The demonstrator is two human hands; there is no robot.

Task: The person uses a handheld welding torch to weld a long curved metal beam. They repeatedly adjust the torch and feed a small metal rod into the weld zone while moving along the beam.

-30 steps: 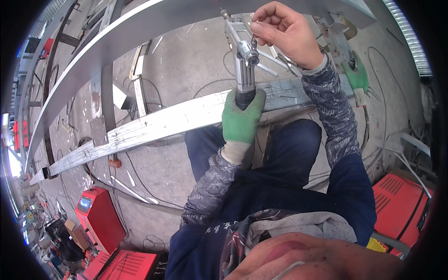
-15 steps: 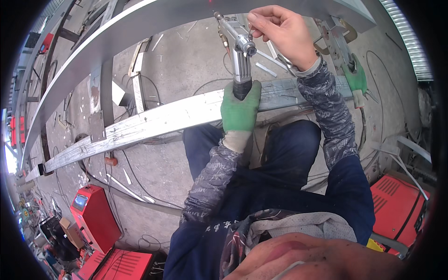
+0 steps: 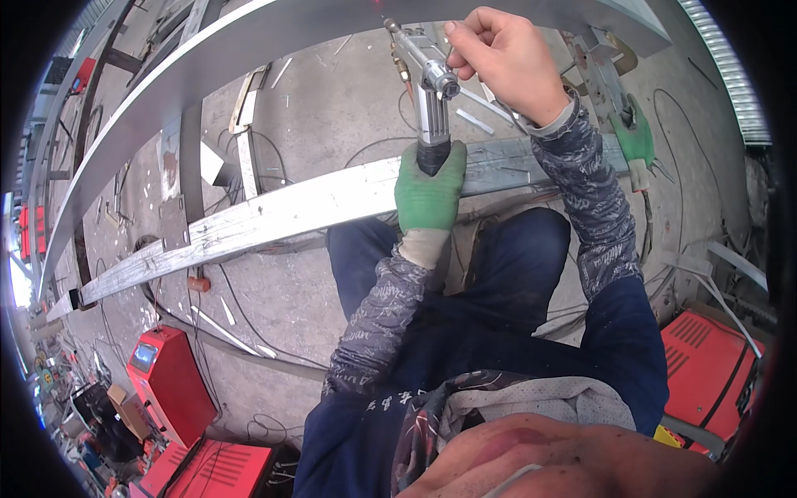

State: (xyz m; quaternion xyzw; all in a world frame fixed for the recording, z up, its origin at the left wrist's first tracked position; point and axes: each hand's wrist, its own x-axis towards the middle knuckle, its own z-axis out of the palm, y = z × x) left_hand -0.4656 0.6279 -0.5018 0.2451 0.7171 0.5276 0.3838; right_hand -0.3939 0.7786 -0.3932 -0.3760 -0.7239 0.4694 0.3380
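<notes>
My left hand [image 3: 429, 187], in a green glove, is wrapped round the dark lower grip of a silver laser welding gun [image 3: 433, 112]. The gun points up and away, with a brass-coloured nozzle near the far grey metal beam [image 3: 274, 37], where a small red light spot shows. My bare right hand [image 3: 506, 62] is beside the gun's head, thumb and fingers pinched together. Whatever lies in that pinch is too small to make out. Below the gun, a long shiny metal bar [image 3: 332, 195] runs across in front of my knees.
A loose green glove [image 3: 635, 137] lies at the bar's right end. Red machines stand at the lower left [image 3: 170, 386] and right [image 3: 710, 373]. Cables [image 3: 241, 307] and white strips [image 3: 473, 123] litter the concrete floor. Dark steel uprights [image 3: 189, 158] stand at left.
The gun and both hands have shifted very slightly to the right. My left hand keeps its grip, and my right hand remains pinched beside the gun's head.
</notes>
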